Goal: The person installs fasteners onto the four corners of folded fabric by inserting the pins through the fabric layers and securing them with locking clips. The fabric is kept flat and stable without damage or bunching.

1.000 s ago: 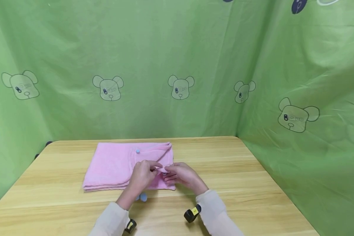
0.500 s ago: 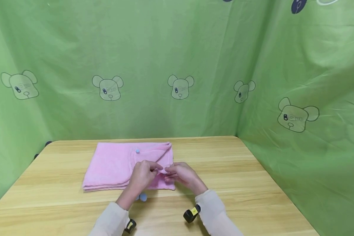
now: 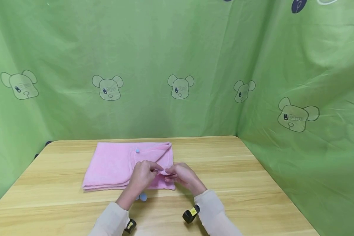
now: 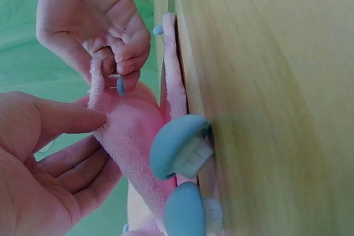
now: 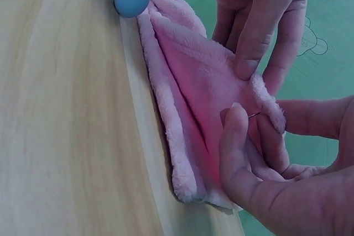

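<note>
A folded pink plush blanket [image 3: 115, 164] lies on the wooden table. Near its right front part, my left hand [image 3: 143, 175] pinches a raised edge of it between thumb and fingers. Opposite, my right hand [image 3: 184, 175] is at the same edge, its fingertips on a small blue-capped pin [image 4: 120, 85]. A thin metal shaft [image 5: 254, 115] shows beside the right thumb, by the fabric edge; whether it passes through the cloth I cannot tell. Mushroom-shaped blue pieces with pale stems [image 4: 180, 147] lie at the blanket's front edge.
Another small blue cap [image 3: 137, 150] sits on top of the blanket. The wooden table [image 3: 239, 183] extends on both sides and in front. Green curtains [image 3: 144, 49] with bear outlines hang behind and at the sides. A black wrist camera [image 3: 190, 214] is strapped at the right cuff.
The blue cap and pale fold between the hands have turned slightly out of sight as the right fingers shifted a little. Blanket and left hand stay where they were.
</note>
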